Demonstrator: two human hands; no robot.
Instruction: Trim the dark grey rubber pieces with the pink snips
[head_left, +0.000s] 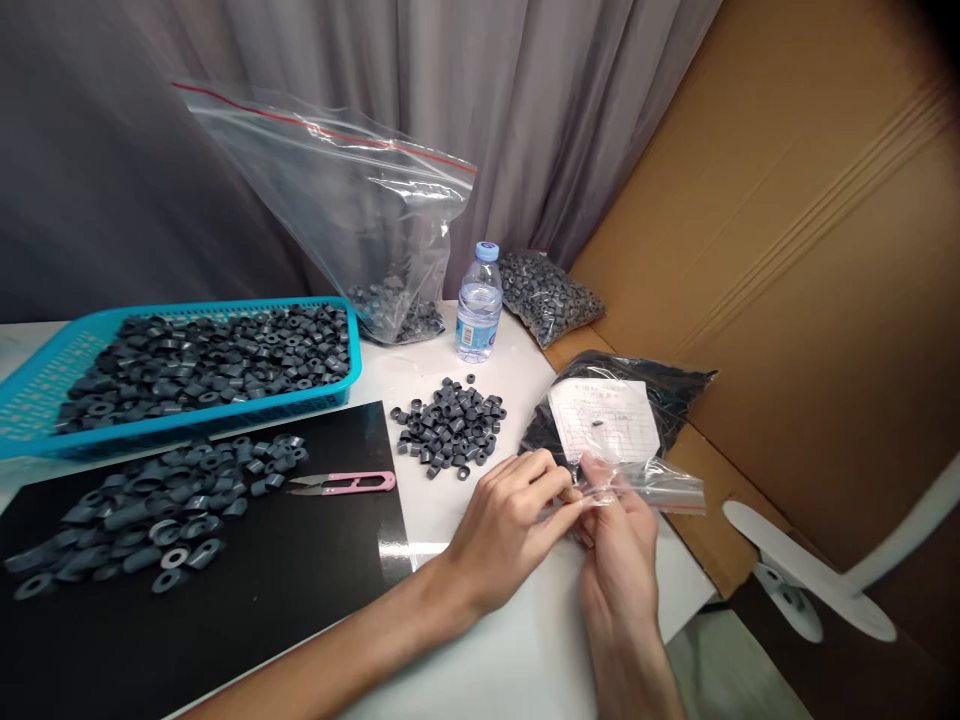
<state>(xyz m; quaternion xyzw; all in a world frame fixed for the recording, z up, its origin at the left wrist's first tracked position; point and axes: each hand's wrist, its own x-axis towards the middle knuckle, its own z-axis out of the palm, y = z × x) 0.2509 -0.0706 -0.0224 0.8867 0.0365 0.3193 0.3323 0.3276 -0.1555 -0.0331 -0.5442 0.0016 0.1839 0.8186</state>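
Observation:
Both hands are at the mouth of a clear zip bag (679,492) with a red seal line, lying at the table's right corner. Dark pieces fill the bag, and a white printed label (607,415) shows on top of it. My left hand (517,520) pinches the bag's edge with thumb and fingers. From below, my right hand (619,530) grips the same edge, thumb on top. Left of the hands lies a small pile of dark grey plastic rings (450,425). Pink-handled thread snips (345,484) rest on a black mat (315,570).
A blue basket (356,345) of grey rings stands at the left, near a larger heap of rings (150,505) on the mat. Behind are an upright zip bag (375,220), a water bottle (480,305) and a filled bag (551,295). Cardboard (795,250) walls the right side.

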